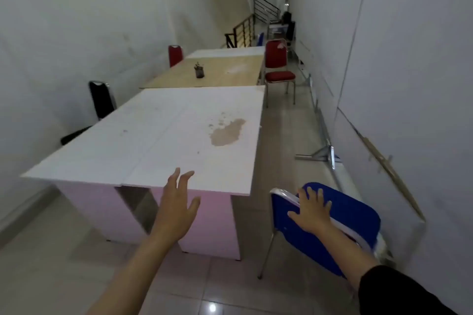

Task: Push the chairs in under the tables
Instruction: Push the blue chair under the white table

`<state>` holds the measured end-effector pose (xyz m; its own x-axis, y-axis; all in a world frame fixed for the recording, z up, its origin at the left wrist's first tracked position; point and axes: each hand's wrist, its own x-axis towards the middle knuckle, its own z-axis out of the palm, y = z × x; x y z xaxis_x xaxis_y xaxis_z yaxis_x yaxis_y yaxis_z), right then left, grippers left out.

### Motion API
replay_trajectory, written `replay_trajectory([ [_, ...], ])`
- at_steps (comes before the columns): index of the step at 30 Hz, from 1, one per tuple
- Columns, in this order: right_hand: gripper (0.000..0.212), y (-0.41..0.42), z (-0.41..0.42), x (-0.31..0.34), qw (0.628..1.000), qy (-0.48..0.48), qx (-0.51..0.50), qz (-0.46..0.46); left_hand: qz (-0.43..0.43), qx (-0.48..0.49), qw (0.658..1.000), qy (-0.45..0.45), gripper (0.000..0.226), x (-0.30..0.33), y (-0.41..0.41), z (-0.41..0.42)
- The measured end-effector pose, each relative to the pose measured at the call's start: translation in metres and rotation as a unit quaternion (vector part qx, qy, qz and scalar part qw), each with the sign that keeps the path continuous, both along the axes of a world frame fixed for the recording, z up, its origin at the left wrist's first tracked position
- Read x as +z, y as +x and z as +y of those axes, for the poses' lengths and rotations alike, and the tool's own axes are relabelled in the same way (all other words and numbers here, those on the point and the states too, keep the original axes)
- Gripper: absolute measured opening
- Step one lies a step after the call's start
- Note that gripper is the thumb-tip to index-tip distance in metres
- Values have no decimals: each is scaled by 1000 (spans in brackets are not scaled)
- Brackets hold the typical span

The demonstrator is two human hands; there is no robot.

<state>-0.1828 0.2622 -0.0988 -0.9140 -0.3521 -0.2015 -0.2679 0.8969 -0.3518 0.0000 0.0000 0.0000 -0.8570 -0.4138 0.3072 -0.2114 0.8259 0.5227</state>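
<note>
A blue chair with a metal frame stands to the right of the near white table, outside it in the aisle. My right hand lies on the top of its backrest, fingers spread over the edge. In front of the table's near edge my left hand hovers with straight fingers and holds nothing. A black chair stands at the table's left side. A red chair stands pulled out beside the far wooden table, and another red chair stands at that table's left.
A dark cup stands on the wooden table. Metal bars lie on the floor along the right partition wall. A white wall runs close on the left. Stair railings and more furniture stand at the far end of the narrow aisle.
</note>
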Motion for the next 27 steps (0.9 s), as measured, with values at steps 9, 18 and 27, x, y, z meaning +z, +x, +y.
replay_trajectory([
  [9,54,-31,74,-47,999,0,40,-19,-134,-209,967,-62,42,-61,-158,96],
  [18,44,-38,68,-59,997,44,67,12,-233,-331,888,-217,30,-152,-242,141],
  [27,45,-38,89,-65,987,14,157,-17,-244,-323,902,-150,18,-147,-218,153],
])
